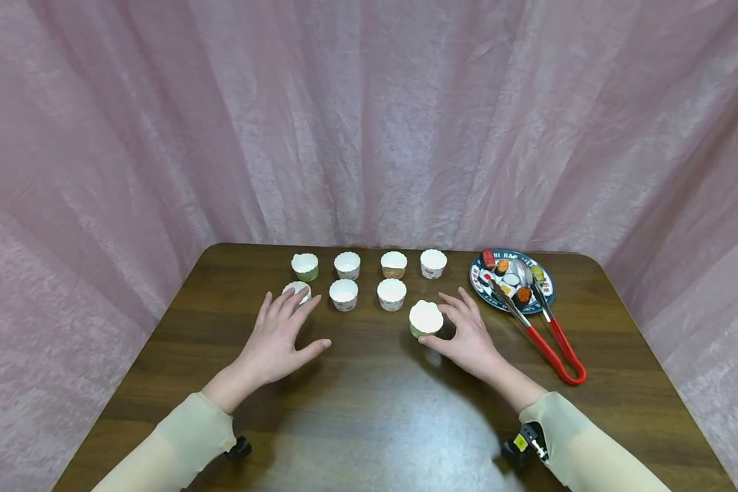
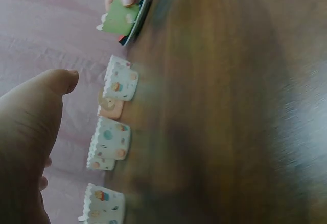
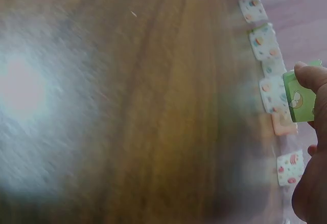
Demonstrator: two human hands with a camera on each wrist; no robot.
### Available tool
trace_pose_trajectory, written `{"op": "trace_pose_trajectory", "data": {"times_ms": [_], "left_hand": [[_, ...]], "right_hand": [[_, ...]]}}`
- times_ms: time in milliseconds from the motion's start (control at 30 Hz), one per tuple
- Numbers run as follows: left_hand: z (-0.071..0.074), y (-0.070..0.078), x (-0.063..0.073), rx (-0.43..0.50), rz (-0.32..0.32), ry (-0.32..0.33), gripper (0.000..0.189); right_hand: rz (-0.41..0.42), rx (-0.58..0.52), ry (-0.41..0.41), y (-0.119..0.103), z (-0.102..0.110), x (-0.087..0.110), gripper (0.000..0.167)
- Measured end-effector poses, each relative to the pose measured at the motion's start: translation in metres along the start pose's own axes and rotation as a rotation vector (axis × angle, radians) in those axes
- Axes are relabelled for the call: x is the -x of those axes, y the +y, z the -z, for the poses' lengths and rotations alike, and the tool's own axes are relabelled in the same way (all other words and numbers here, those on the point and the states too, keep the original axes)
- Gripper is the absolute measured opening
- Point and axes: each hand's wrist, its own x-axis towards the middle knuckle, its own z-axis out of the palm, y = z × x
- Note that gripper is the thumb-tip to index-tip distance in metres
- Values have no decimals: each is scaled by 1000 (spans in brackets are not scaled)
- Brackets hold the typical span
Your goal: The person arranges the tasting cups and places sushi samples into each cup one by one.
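My right hand (image 1: 467, 338) pinches a green paper baking cup (image 1: 426, 318) between thumb and fingers, its white opening upward. A cartoon print shows on the side of that cup in the right wrist view. With fingers spread and holding nothing, my left hand (image 1: 279, 342) hovers over the table, its fingertips overlapping a white baking cup (image 1: 297, 290) in the head view. Beside it in the front row stand two patterned white cups (image 1: 343, 295). Behind are another green cup (image 1: 305, 268), a white one (image 1: 347, 265), an orange-brown one (image 1: 393, 266) and a white one with red prints (image 1: 433, 264).
At the back right, a blue patterned plate (image 1: 476, 279) bears several sushi pieces (image 1: 523, 294). Metal tongs with red handles (image 1: 573, 372) lie across it, handles reaching onto the wooden table (image 1: 369, 424). A pink curtain (image 1: 369, 123) hangs behind the table.
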Motion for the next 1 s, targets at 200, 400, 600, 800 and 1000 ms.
{"op": "trace_pose_trajectory", "data": {"times_ms": [200,400,600,800,1000], "left_hand": [[-12,7,15,4,-15,-37,86],[-25,11,25,-10,-28,-56,86],[-32,12,32,3,-19,-66,85],[-35,12,35,11,-17,-70,84],[-34,11,35,16,-7,-73,85]], "right_hand": [[-27,-3,33,10,7,-10,64],[-61,14,57,18,9,-25,65],[-133,40,47,22,6,-35,70],[-177,43,54,25,0,-40,68],[-176,62,59,30,-3,-41,67]]}}
